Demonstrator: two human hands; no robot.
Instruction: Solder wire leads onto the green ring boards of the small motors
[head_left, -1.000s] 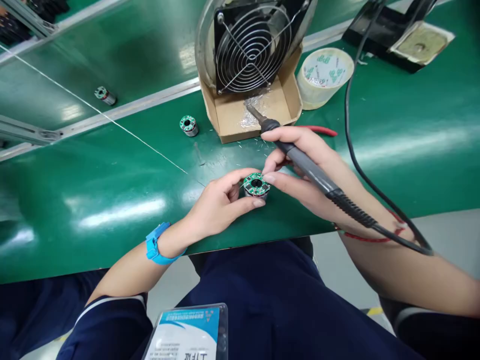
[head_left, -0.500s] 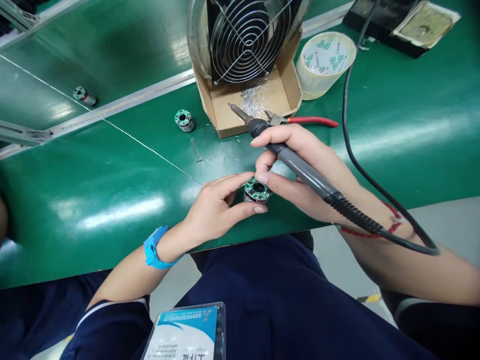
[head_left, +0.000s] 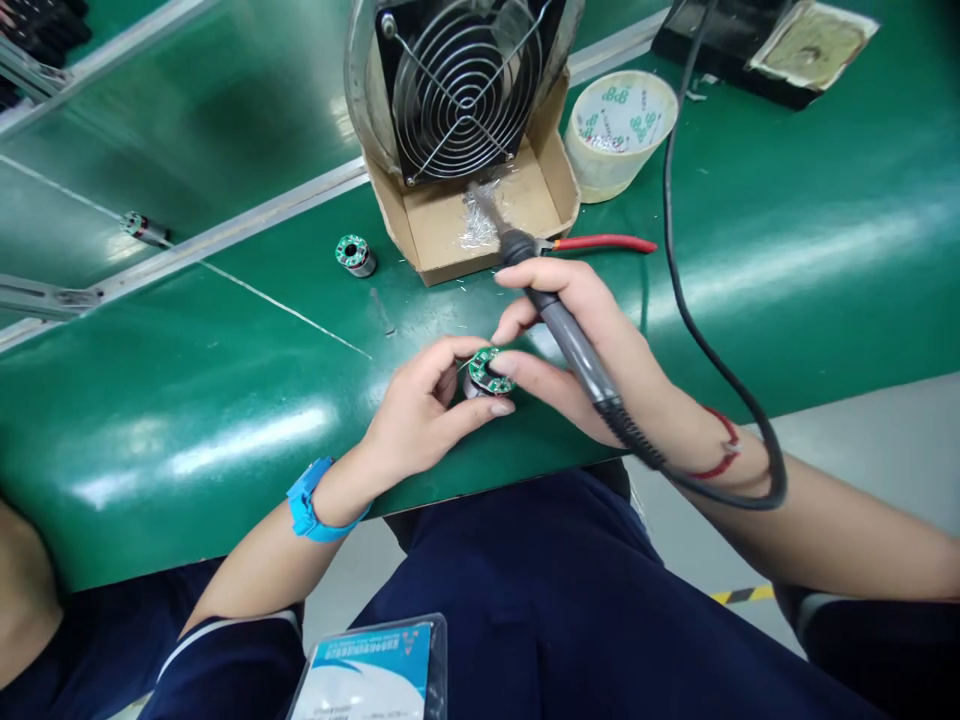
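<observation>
Between the thumb and fingers of my left hand (head_left: 420, 405) is a small motor (head_left: 491, 371), a silver cylinder topped by a round green circuit board with a dark centre hole. My right hand (head_left: 592, 340) is wrapped round a soldering iron (head_left: 574, 350), whose tip points up and away over a cardboard tray, blurred. The right thumb and a fingertip touch the board's right side. A thin wire end shows by the left fingers. A second motor (head_left: 355, 256) of the same look stands upright on the green table, farther back and to the left.
A fan with a wire guard (head_left: 465, 100) stands in the cardboard tray (head_left: 450, 265) among metal clippings. Red-handled cutters (head_left: 607, 243), a tape roll (head_left: 622, 140) and a sponge holder (head_left: 810, 50) lie to the right. The iron's black cable (head_left: 675, 240) loops across there. Another person's arm (head_left: 26, 590) is at far left.
The view has shifted, so table items sit farther left. My right hand has turned the iron steeper, and its thumb now reaches farther over the board. Both hands keep their grip.
</observation>
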